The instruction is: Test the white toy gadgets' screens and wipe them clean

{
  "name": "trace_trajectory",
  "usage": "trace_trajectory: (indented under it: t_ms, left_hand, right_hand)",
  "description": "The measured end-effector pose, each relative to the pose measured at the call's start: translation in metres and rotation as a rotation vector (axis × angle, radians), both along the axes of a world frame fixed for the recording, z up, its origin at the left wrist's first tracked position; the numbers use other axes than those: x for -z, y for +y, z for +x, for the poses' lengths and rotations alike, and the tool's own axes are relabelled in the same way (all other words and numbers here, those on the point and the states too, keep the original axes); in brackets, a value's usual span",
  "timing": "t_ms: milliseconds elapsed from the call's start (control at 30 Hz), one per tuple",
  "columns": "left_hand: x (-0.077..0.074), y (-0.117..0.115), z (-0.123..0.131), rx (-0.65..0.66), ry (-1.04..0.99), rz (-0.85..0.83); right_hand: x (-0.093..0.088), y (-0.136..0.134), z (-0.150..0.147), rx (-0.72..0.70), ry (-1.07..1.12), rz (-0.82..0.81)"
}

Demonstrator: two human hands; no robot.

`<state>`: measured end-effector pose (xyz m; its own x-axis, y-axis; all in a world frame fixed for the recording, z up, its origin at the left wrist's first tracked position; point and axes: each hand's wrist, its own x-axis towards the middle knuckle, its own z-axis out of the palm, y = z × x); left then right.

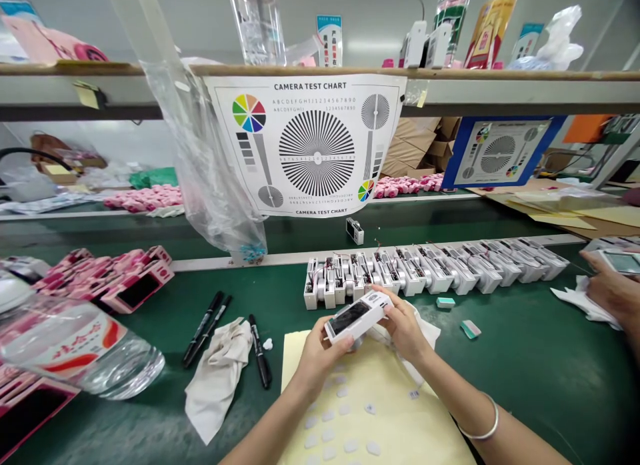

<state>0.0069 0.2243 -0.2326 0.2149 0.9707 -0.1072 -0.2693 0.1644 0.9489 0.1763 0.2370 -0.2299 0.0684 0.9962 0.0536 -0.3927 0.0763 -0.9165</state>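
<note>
A small white toy-like camera [361, 316] is held up in front of me, its dark screen facing me and tilted. My left hand [320, 355] is closed round its left end, thumb along the lower edge. At the camera's right end, my right hand [406, 328] grips the side, with a white cloth [425, 326] hanging under that hand. Below both hands lies a pale yellow sheet [400, 428] dotted with several small whitish stickers. Behind the camera stands a long row of white camera bodies [410, 271] with their inner parts showing.
To the left lie black markers [203, 328], a crumpled cloth [220, 368], a large water bottle [80, 345] and pink cameras [120, 278]. A camera test chart [317, 148] hangs ahead from the shelf. At far right, another person's hand [613, 291] holds a device.
</note>
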Motion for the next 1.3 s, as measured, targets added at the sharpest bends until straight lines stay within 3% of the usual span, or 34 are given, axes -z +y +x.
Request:
trace_trajectory:
  t_ms: [133, 300, 433, 600, 867, 1300]
  left_hand:
    - [0.002, -0.007, 0.004, -0.045, 0.085, 0.055]
    - [-0.004, -0.012, 0.003, -0.032, 0.134, 0.074]
    - [-0.013, -0.004, -0.007, -0.011, 0.177, 0.183]
    - [-0.019, 0.009, -0.025, -0.017, 0.345, 0.549]
    - [-0.008, 0.024, -0.04, -0.022, 0.594, 0.865]
    - [-0.013, 0.015, -0.034, -0.025, 0.6, 0.958]
  right_hand:
    - [-0.005, -0.004, -0.006, 0.065, 0.014, -0.01]
    - [-0.01, -0.006, -0.005, 0.049, 0.054, -0.045]
    - [-0.016, -0.005, 0.005, -0.137, 0.067, -0.049]
    - [-0.016, -0.005, 0.015, -0.324, -0.11, 0.039]
    - [-0.006, -0.012, 0.014, -0.243, -0.425, 0.318]
    - [-0.012, -0.017, 0.008, -0.157, -0.429, 0.186]
